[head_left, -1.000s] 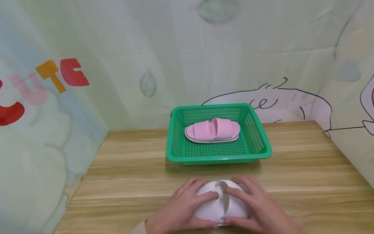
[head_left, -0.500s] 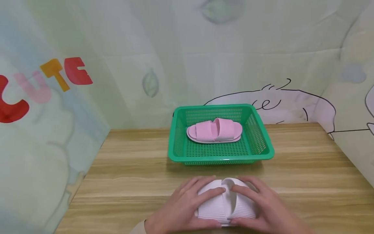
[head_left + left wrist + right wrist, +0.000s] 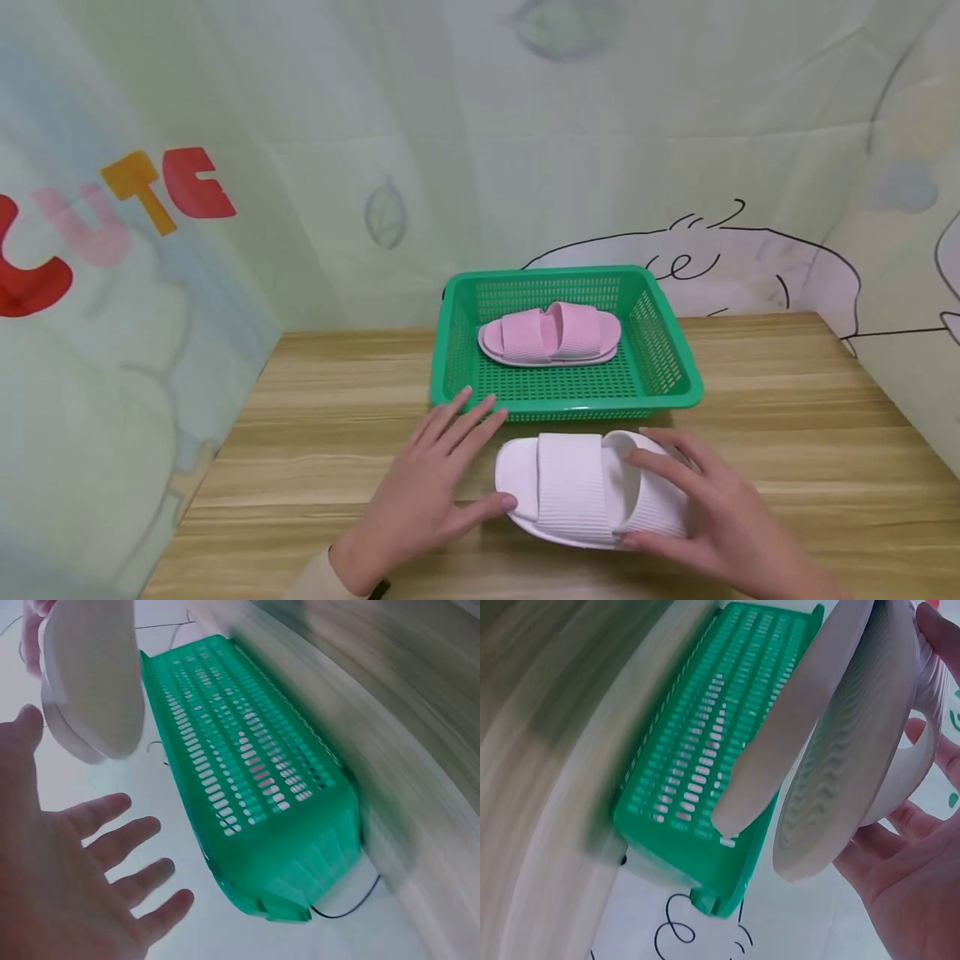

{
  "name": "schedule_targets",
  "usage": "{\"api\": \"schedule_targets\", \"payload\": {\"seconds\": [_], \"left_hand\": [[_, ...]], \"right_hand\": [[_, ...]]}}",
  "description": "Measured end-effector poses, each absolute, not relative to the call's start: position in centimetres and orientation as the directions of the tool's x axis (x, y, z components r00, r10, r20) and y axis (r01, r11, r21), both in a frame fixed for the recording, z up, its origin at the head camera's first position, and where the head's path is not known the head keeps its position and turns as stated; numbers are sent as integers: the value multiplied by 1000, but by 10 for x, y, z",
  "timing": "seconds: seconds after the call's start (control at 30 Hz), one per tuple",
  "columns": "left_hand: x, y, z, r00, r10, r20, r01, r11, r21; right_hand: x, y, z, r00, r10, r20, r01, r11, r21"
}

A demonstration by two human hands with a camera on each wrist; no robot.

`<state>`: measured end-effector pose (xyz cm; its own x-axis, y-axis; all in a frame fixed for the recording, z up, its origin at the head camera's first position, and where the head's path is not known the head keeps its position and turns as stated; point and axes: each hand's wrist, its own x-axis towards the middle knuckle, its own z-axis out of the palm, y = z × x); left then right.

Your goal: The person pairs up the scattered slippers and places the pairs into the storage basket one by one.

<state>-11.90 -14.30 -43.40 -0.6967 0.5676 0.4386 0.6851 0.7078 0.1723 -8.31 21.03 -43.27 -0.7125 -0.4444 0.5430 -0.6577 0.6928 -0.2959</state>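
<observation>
A white slipper (image 3: 572, 492) with ribbed straps hangs in front of the basket, lifted off the table. My right hand (image 3: 712, 508) grips its right end, fingers over the strap and thumb on the near side. My left hand (image 3: 420, 483) is spread beside the slipper's left end, its thumb tip close to the edge; whether it touches is unclear. In the left wrist view, the slipper's pale underside (image 3: 97, 675) faces the camera. A pale shape (image 3: 780, 735) lies beneath the slipper in the right wrist view; whether it is a second slipper, I cannot tell.
A green mesh basket (image 3: 570, 408) stands on the wood-grain table (image 3: 337, 400) ahead of the hands, with pink slippers (image 3: 551, 335) lying in it. Behind and to the sides hangs a printed cloth (image 3: 330, 167).
Both hands held the white slipper earlier. The left hand has let go and moved left and forward with fingers spread. The right hand has raised the slipper slightly, away from my body.
</observation>
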Motion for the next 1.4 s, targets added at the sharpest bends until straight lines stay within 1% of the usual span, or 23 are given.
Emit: {"api": "schedule_targets", "payload": {"seconds": [0.17,0.27,0.53,0.6,0.77,0.87,1.13,1.27,1.4], "left_hand": [[-122,-150,-437,-763,521,383,620,758,202],[-124,-153,-438,-786,508,353,595,777,207],[-127,-154,-443,-802,495,335,574,793,204],[-127,-153,-444,-809,488,329,566,796,212],[-127,-153,-445,-829,475,296,545,805,234],[-128,-152,-446,-827,481,289,548,805,228],[-131,-150,-450,-804,507,309,576,793,197],[-132,-149,-450,-800,516,306,582,790,192],[-132,-150,-450,-799,510,319,581,792,188]], "right_hand": [[-85,219,-428,-725,-422,545,-636,713,-295],[-87,223,-422,-733,-405,547,-624,720,-303],[-99,235,-404,-763,-348,545,-585,730,-354],[-105,237,-400,-760,-347,550,-591,721,-362],[-124,237,-393,-721,-365,589,-639,679,-361],[-135,236,-390,-716,-368,593,-645,673,-362],[-160,222,-395,-738,-359,571,-620,694,-366],[-173,216,-396,-744,-366,559,-623,682,-382],[-188,208,-397,-736,-384,558,-640,662,-390]]}}
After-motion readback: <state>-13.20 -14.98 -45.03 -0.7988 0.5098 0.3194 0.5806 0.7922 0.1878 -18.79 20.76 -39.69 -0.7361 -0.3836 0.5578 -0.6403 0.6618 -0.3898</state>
